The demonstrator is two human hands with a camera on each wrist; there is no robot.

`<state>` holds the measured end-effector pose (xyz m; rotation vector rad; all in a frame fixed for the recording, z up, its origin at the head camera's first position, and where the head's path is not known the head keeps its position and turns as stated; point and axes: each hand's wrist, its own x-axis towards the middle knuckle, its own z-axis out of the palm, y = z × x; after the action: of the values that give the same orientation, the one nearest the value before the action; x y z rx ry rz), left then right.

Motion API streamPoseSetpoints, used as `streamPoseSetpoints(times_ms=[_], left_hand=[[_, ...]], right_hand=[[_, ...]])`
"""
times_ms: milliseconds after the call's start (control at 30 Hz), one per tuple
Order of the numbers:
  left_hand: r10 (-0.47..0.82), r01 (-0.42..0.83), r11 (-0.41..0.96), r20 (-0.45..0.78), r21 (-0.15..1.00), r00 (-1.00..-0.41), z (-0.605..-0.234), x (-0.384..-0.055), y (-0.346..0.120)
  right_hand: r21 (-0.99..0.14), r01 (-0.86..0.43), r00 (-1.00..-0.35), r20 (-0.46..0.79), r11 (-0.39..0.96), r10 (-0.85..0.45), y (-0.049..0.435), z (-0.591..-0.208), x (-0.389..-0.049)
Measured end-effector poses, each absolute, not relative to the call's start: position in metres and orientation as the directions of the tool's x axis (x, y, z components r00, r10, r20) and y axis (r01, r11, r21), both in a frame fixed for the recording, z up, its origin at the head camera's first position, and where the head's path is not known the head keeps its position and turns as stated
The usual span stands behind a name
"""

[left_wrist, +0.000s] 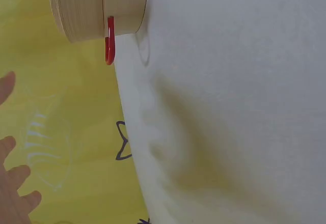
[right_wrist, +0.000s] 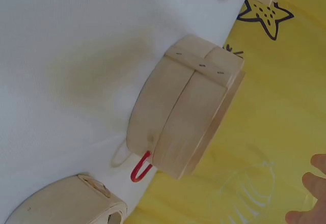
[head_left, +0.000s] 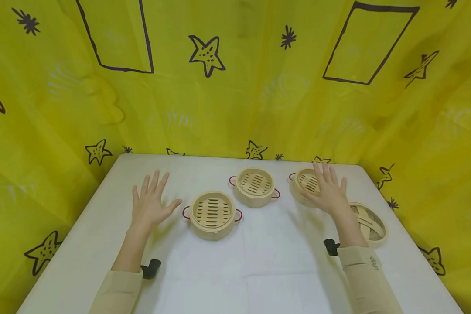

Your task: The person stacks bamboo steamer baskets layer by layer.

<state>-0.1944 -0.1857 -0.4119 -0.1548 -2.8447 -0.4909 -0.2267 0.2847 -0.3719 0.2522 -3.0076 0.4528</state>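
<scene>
We see left hand (head_left: 151,210) and right hand (head_left: 331,196), both spread widely, holding nothing, on the white table (head_left: 204,270) the nearest bamboo steamer (head_left: 212,213) near the left, middle steamer (head_left: 255,185), rightmost steamer (head_left: 308,181) partly behind the right, bamboo lid (head_left: 372,223) at far right.

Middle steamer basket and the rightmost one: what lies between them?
Apart from their red handles, bare white tabletop, seen in the head view.

Left edge: we could pass between it and the left steamer (head_left: 212,216) across the worktop (head_left: 196,272).
Middle steamer (head_left: 254,187): blocks us near the far edge, narrow gaps either side.
Right edge: lid (head_left: 370,223) and, nearer the far right corner, right steamer (head_left: 307,179) obstruct us.
</scene>
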Motion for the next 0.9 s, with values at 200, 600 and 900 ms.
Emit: streamPoseSetpoints(times_ms=[200, 600, 900], left_hand=[[0.019, 0.184, 0.865, 0.336, 0.467, -0.942, -0.421, -0.189, -0.181], [-0.047, 0.169, 0.55, 0.232, 0.818, -0.972, -0.434, -0.171, -0.163], [-0.02, 0.169, 0.431, 0.196, 0.886, -0.98, -0.443, -0.162, -0.155]], right_hand=[[-0.276, -0.258, -0.949, 0.253, 0.926, -0.189, 0.277, -0.382, -0.233], [-0.257, -0.351, -0.897, 0.368, 0.9, -0.245, 0.25, -0.392, -0.243], [-0.217, -0.432, -0.863, 0.38, 0.876, -0.331, 0.225, -0.402, -0.246]])
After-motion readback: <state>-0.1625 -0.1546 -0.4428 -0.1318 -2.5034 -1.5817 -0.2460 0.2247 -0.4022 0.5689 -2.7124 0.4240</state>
